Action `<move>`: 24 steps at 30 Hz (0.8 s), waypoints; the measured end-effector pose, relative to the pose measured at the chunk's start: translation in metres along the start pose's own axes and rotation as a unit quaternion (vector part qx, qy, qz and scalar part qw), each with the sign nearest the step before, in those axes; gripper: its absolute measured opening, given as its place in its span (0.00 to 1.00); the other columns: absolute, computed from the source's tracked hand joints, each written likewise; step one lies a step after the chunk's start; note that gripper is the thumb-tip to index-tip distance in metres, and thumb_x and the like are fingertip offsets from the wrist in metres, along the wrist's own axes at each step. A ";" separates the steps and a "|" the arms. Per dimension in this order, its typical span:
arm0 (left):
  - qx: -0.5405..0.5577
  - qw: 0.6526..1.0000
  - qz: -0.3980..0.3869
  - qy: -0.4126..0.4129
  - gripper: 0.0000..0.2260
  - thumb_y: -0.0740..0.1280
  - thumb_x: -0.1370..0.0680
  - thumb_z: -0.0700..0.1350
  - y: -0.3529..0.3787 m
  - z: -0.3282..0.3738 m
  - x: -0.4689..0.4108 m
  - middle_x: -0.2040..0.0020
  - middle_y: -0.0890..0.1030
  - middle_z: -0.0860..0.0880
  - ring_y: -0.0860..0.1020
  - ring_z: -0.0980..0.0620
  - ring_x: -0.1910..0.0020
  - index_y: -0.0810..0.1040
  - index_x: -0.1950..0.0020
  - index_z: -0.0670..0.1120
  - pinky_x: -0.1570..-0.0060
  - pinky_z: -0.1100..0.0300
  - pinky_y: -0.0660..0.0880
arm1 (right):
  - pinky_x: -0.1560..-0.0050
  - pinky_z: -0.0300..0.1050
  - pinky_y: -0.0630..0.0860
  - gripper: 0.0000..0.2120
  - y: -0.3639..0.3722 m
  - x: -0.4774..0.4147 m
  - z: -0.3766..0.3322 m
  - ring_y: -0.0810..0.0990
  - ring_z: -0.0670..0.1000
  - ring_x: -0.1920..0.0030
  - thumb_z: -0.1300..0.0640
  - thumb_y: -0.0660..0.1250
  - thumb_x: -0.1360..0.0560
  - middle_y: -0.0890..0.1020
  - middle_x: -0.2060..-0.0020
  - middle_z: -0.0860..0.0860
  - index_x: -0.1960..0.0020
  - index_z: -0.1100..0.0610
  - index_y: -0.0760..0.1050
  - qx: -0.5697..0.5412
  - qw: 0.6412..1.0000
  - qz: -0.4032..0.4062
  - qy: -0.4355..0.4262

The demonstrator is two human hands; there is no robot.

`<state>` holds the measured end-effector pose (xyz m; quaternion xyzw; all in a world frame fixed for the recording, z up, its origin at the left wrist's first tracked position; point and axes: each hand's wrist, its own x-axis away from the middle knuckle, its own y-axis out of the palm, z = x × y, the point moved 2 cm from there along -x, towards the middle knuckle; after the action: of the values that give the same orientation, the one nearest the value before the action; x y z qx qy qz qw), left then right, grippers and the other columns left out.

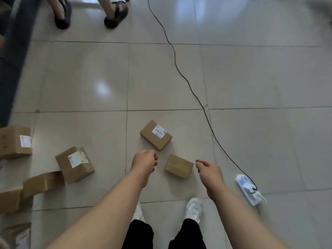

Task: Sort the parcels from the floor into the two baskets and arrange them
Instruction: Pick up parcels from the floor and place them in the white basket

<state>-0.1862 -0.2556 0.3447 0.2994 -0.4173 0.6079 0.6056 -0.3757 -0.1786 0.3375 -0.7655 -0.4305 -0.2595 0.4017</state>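
Several brown cardboard parcels lie on the tiled floor. A small plain parcel (179,166) sits between my two hands. Just beyond it lies a flat parcel with a white label (156,134). To the left are a labelled cube parcel (74,164), another labelled box (15,141) at the left edge, and two more boxes (43,182) at the lower left. My left hand (144,161) hangs above the floor left of the small parcel, fingers loosely curled, holding nothing. My right hand (209,169) hovers right of it, also loosely curled and holding nothing. No basket is in view.
A black cable (181,72) runs across the floor to a white power strip (248,189) at my right. Another person's sandalled feet (115,12) stand at the top. Dark furniture (12,51) lines the left side. My own white shoes (193,209) are below.
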 end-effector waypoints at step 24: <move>-0.156 0.986 -0.019 -0.053 0.16 0.55 0.19 0.40 0.153 -0.187 -0.309 0.40 0.78 0.46 0.75 0.50 0.45 0.75 0.35 0.45 0.48 0.60 0.70 | 0.47 0.39 0.67 0.20 0.081 -0.308 0.208 0.73 0.50 0.44 0.62 0.60 0.20 0.76 0.45 0.49 0.28 0.59 0.67 0.022 0.989 -0.066 0.130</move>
<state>-0.2834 -0.2310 -0.0344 0.2408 -0.5333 0.5069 0.6329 -0.4474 -0.1679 -0.0355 -0.6863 -0.4294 -0.3730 0.4532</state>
